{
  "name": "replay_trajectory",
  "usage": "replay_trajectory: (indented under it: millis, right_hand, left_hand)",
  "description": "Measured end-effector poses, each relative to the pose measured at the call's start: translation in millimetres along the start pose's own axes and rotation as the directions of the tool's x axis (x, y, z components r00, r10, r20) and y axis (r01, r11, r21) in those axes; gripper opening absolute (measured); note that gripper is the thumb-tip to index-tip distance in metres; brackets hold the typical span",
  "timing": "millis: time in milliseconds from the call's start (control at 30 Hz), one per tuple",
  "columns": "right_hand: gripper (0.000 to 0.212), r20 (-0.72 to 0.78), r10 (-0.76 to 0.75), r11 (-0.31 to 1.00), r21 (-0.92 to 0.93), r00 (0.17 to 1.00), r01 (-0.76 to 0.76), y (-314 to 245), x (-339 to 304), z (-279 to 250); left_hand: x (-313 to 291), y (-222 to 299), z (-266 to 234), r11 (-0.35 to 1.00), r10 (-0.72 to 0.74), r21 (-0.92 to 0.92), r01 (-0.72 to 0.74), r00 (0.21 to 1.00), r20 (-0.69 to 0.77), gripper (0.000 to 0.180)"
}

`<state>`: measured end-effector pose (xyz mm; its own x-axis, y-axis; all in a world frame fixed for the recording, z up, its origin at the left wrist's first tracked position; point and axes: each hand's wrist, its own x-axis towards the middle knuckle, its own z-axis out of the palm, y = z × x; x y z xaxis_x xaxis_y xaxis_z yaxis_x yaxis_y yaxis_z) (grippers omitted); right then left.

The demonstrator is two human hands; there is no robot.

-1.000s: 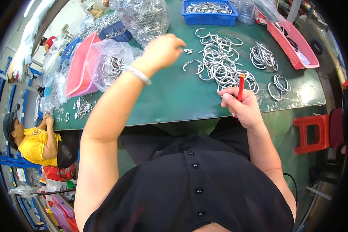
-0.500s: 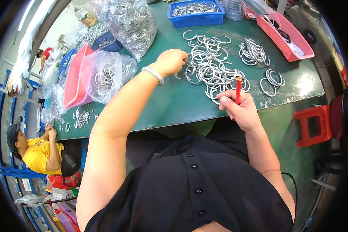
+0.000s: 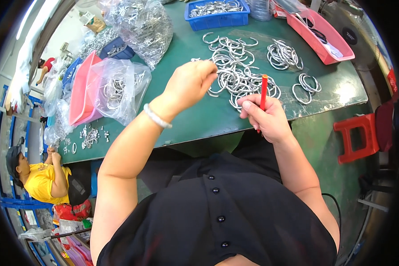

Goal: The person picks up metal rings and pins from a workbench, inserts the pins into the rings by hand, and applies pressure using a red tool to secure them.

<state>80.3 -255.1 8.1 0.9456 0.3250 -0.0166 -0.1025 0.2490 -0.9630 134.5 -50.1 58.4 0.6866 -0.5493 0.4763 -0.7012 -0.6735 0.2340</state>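
A loose heap of open silver metal rings (image 3: 239, 75) lies on the green table. My left hand (image 3: 188, 84), with a pale bracelet at the wrist, hovers at the heap's left edge. Its fingers are bent together toward the thumb; whatever is between them, if anything, is hidden. At the heap's near right edge, my right hand (image 3: 267, 119) is closed around a red pencil (image 3: 264, 91) that stands nearly upright. A smaller bunch of rings (image 3: 284, 55) lies beyond it to the right, and a few separate rings (image 3: 307, 88) rest nearer the table's right end.
At the back stands a blue tray of metal parts (image 3: 217, 20); a pink basket (image 3: 312, 40) is at right. Bagged rings (image 3: 117, 88) lean by a pink bin (image 3: 82, 95). Small parts (image 3: 89, 137) lie left, near a co-worker in yellow (image 3: 46, 181). A red stool (image 3: 357, 137) stands right.
My left hand has drawn back from the heap toward me and turned, its fingertips still by the heap's left edge. My right hand keeps the pencil, now a little lower.
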Motion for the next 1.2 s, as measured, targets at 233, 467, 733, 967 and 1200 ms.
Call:
replay_trajectory:
  millis: [233,467,733,967,1200]
  right_hand:
    - [0.021,0.030,0.097,0.983,0.153,0.995,-0.100,2,7,15]
    - [0.017,0.124,0.168,0.955,0.225,0.978,-0.192,-1,6,31]
    - [0.012,0.147,0.109,0.955,0.260,0.983,-0.145,2,5,42]
    - [0.015,0.156,0.057,0.989,0.127,0.986,-0.078,6,5,51]
    - [0.015,0.176,0.065,0.993,0.082,0.982,-0.080,6,4,57]
  left_hand:
    - [-36,29,-13,0.845,0.523,0.179,-0.504,0.849,-0.080,0.020]
    - [-67,34,-19,0.791,0.577,0.289,-0.539,0.815,-0.058,0.019]
    - [-97,36,-8,0.974,-0.208,-0.167,0.151,0.887,-0.412,0.037]
    - [-118,40,-5,0.006,-0.605,-0.938,0.346,0.748,0.272,0.023]
    - [-122,40,-11,-0.114,-0.603,-0.939,0.324,0.729,0.325,0.024]
